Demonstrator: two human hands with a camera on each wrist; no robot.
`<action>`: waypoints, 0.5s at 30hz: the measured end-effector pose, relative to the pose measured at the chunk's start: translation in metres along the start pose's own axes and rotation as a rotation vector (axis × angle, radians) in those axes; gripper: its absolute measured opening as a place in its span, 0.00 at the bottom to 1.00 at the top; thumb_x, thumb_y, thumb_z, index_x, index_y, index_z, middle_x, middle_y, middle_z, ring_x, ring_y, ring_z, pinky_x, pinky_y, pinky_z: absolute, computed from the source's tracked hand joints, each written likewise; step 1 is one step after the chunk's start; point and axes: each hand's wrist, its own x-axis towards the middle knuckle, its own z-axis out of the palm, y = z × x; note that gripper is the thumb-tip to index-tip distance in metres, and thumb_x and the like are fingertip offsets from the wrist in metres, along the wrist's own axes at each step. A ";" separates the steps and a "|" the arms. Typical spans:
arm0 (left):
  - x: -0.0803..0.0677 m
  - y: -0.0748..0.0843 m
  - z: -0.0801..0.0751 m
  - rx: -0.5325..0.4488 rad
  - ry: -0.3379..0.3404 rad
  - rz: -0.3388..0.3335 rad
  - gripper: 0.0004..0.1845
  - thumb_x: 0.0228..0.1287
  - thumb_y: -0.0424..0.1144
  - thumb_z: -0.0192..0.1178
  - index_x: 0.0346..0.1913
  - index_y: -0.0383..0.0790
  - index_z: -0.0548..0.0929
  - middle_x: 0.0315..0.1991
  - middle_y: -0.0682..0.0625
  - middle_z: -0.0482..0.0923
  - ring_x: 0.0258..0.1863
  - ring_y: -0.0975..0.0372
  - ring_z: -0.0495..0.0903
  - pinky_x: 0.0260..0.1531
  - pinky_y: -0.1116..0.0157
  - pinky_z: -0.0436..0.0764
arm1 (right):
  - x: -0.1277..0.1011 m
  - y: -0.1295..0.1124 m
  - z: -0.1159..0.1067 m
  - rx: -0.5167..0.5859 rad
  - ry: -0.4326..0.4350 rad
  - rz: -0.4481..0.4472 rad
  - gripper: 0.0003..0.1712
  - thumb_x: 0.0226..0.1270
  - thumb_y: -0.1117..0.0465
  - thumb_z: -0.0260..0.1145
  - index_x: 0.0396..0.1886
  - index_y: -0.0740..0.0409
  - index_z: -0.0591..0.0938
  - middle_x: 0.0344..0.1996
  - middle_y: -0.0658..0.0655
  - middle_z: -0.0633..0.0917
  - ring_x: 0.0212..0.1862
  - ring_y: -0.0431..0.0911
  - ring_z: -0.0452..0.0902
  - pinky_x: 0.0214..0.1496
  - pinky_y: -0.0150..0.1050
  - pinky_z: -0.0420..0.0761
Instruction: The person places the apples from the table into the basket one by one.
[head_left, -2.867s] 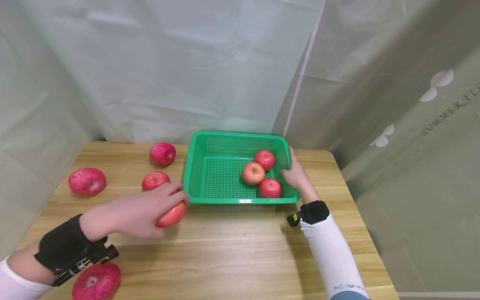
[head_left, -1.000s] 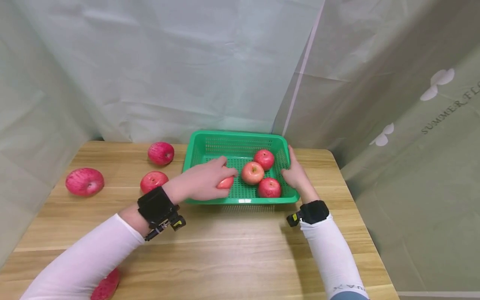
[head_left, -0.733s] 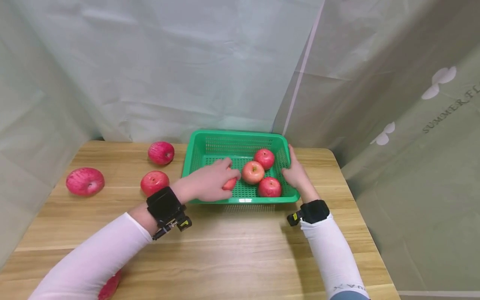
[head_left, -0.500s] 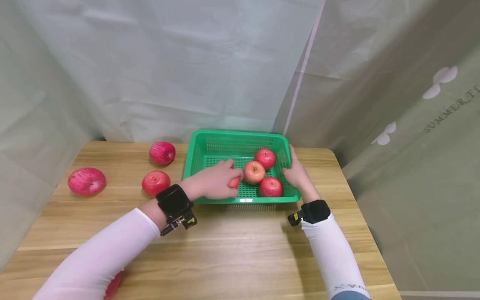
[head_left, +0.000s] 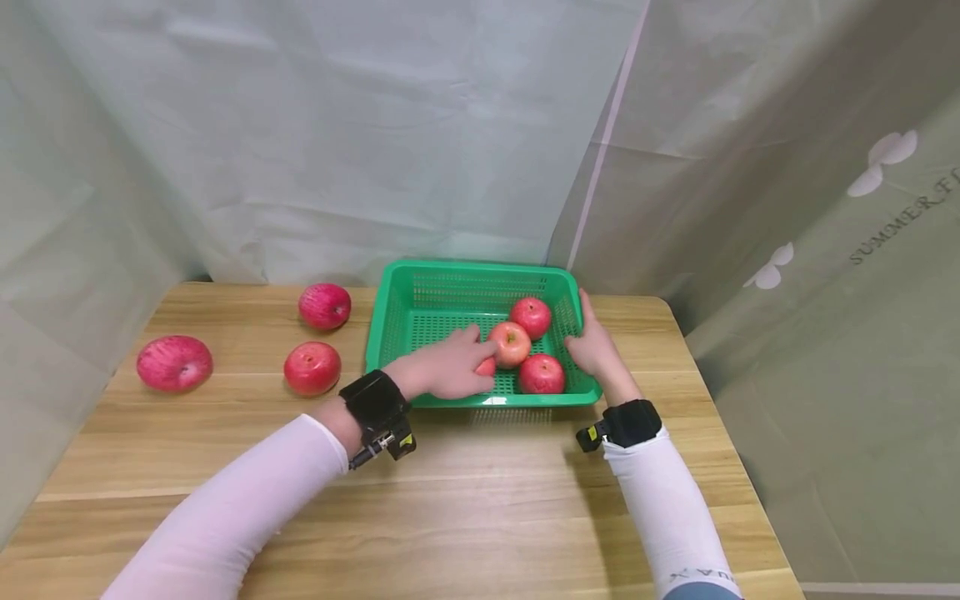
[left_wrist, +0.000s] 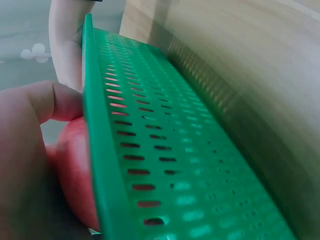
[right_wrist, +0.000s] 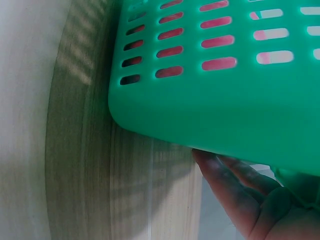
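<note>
A green slotted basket [head_left: 465,268] stands at the back of the wooden table [head_left: 480,500]. Three red apples lie inside it: the middle apple [head_left: 510,343], the rear apple [head_left: 531,317] and the front apple [head_left: 542,374]. My left hand [head_left: 474,360] reaches over the front rim and grips a fourth red apple [head_left: 487,367] low in the basket, touching the middle apple. The left wrist view shows this apple [left_wrist: 75,175] behind the basket wall [left_wrist: 165,165]. My right hand [head_left: 581,333] holds the basket's right rim, with its fingers [right_wrist: 235,190] against the outer wall [right_wrist: 225,100].
Three more red apples lie on the table left of the basket: one apple [head_left: 325,306] at the back, one apple [head_left: 312,367] near the basket's left side, and a larger apple [head_left: 174,363] at the far left. Pale curtains close in the back and both sides.
My left hand lifted an apple from the table over the front rim, then moved it rightwards inside the basket up to the other apples. The right hand stayed on the rim.
</note>
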 end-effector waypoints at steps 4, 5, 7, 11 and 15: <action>0.003 0.003 0.003 -0.023 -0.007 -0.011 0.22 0.70 0.52 0.56 0.61 0.45 0.78 0.53 0.38 0.68 0.50 0.47 0.71 0.43 0.51 0.77 | 0.000 0.000 0.000 0.000 0.002 -0.001 0.55 0.74 0.68 0.55 0.90 0.40 0.37 0.81 0.70 0.62 0.73 0.69 0.67 0.60 0.64 0.76; 0.003 0.004 0.003 -0.025 -0.012 -0.015 0.23 0.71 0.51 0.55 0.63 0.45 0.78 0.57 0.35 0.69 0.54 0.45 0.72 0.47 0.48 0.79 | 0.000 0.000 0.000 -0.001 0.002 0.000 0.55 0.74 0.68 0.55 0.90 0.40 0.37 0.81 0.70 0.62 0.73 0.69 0.67 0.61 0.65 0.76; 0.004 0.006 0.004 -0.037 -0.024 -0.023 0.24 0.71 0.50 0.55 0.64 0.43 0.78 0.63 0.29 0.68 0.61 0.40 0.71 0.54 0.43 0.78 | -0.001 -0.001 -0.001 -0.002 0.002 0.001 0.55 0.74 0.68 0.55 0.90 0.40 0.37 0.81 0.70 0.62 0.72 0.69 0.67 0.61 0.65 0.76; 0.007 0.006 0.007 -0.041 -0.034 -0.033 0.20 0.73 0.50 0.55 0.61 0.44 0.78 0.60 0.30 0.70 0.59 0.42 0.71 0.54 0.45 0.77 | -0.001 -0.002 -0.001 -0.007 0.002 0.002 0.55 0.74 0.67 0.56 0.90 0.38 0.37 0.80 0.71 0.63 0.72 0.69 0.69 0.60 0.65 0.77; 0.010 0.004 0.012 -0.035 -0.027 -0.018 0.17 0.74 0.50 0.57 0.58 0.46 0.79 0.48 0.39 0.71 0.50 0.49 0.69 0.45 0.52 0.76 | -0.001 -0.002 0.000 -0.007 0.004 0.004 0.56 0.74 0.67 0.57 0.90 0.37 0.38 0.80 0.71 0.64 0.72 0.69 0.69 0.61 0.66 0.77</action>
